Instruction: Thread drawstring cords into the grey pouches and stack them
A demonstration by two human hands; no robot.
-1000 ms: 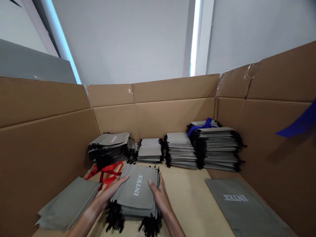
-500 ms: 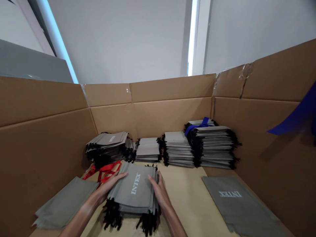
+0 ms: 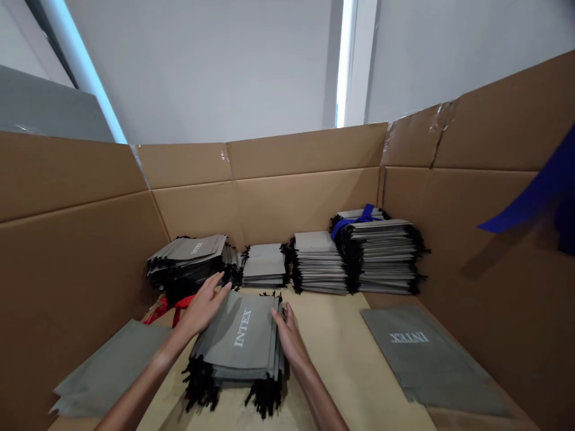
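Observation:
In the middle of the head view lies a stack of grey drawstring bags (image 3: pixel 242 335), the top one printed INTEX, with black cord ends bunched at its near corners. My left hand (image 3: pixel 204 308) is raised at the stack's far left edge, fingers stretched and spread, holding nothing. At the right edge, my right hand (image 3: pixel 287 335) grips the stack with its thumb on top and its fingers along the side. Red ribbon (image 3: pixel 164 310) lies beyond my left wrist, partly hidden by it.
Along the back stand several bag piles, including a left pile (image 3: pixel 193 257) and a tall right pile (image 3: pixel 384 257) with blue ribbon (image 3: pixel 354 221). Flat grey bags lie left (image 3: pixel 112 365) and right (image 3: pixel 426 353). Cardboard walls (image 3: pixel 305 197) enclose the surface; blue ribbon (image 3: pixel 530 209) hangs at right.
My left hand has lifted off the stack's left side and moved forward, its fingers spreading. My right hand stays at the right edge. The whole view has shifted slightly.

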